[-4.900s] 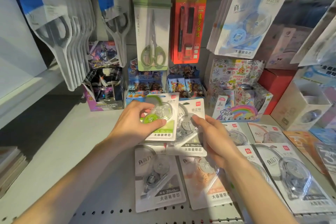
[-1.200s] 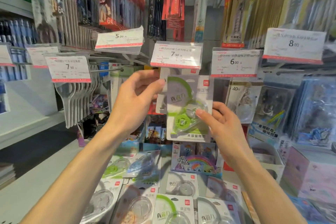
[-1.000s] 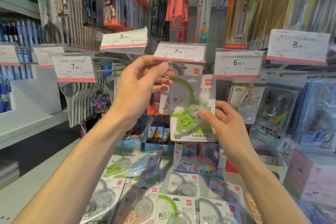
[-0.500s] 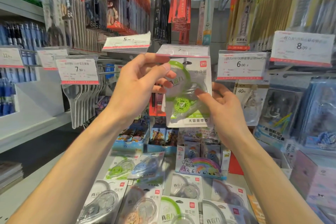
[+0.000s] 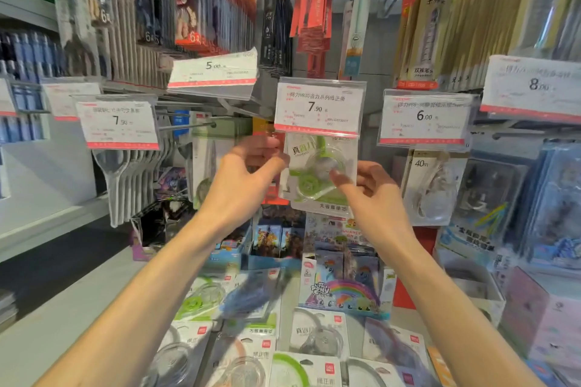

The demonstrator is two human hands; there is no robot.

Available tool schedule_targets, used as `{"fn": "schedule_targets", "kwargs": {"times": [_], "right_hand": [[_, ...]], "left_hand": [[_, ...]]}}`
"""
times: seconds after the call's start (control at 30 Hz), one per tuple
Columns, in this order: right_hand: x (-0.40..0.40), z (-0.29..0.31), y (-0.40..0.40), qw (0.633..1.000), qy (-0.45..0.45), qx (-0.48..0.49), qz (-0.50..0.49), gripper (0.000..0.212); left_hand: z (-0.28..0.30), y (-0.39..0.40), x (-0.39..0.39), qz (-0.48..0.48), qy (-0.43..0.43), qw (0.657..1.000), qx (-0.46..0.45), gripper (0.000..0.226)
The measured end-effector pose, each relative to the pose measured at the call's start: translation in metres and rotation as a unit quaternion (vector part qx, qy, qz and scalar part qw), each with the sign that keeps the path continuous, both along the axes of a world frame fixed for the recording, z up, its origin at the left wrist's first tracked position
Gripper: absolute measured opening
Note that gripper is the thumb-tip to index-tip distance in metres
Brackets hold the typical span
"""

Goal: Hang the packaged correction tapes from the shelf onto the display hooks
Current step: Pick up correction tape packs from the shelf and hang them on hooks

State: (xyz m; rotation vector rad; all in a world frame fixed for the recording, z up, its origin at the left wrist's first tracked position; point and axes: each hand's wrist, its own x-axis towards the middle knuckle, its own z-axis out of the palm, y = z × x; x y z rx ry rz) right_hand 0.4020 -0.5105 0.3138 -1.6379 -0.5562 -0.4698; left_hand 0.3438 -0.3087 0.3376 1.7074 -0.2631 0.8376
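Hanging the green correction tape pack (image 5: 317, 176) is the step in hand, and it looks nearly done: the pack sits just under the 7.90 price tag (image 5: 319, 105), its top edge hidden behind that tag, so whether the hang hole is already over the hook cannot be told. The left hand (image 5: 242, 179) pinches the pack's upper left edge between thumb and curled fingers. The right hand (image 5: 371, 192) has its forefinger stretched onto the clear blister while the other fingers curl loosely beside the pack's right edge; whether the thumb grips from behind is not visible.

To do this well, I would keep the card flat and square to the hook, steer the hole with the left pinch, and let the right hand only steady the lower half (pressing hard on the blister could dent it). Slide it straight back until it hangs freely below the tag, then let go with both hands together.

More packaged tapes (image 5: 317, 336) lie on the shelf (image 5: 47, 339) below, waiting their turn.
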Motion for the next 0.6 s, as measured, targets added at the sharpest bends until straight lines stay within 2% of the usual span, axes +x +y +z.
{"fn": "schedule_targets", "kwargs": {"times": [0.13,0.27,0.3,0.4,0.6], "right_hand": [[0.003,-0.004,0.000,0.999,-0.036,0.000,-0.036,0.051],[0.010,0.000,0.010,1.000,0.013,0.000,0.010,0.090],[0.013,0.000,0.012,1.000,0.022,0.006,0.017,0.088],[0.022,-0.001,0.017,0.999,0.030,0.034,0.022,0.056],[0.043,-0.001,0.023,0.999,0.021,0.041,0.012,0.047]], "left_hand": [[-0.011,-0.008,0.035,-0.011,0.027,0.999,0.017,0.033],[-0.021,-0.013,0.057,-0.034,0.024,0.999,-0.013,0.038],[-0.023,-0.013,0.062,-0.033,0.021,0.999,-0.022,0.037],[-0.024,-0.011,0.076,-0.019,-0.005,0.999,-0.041,0.031],[-0.023,-0.005,0.100,-0.038,0.006,0.999,-0.017,0.054]]}}
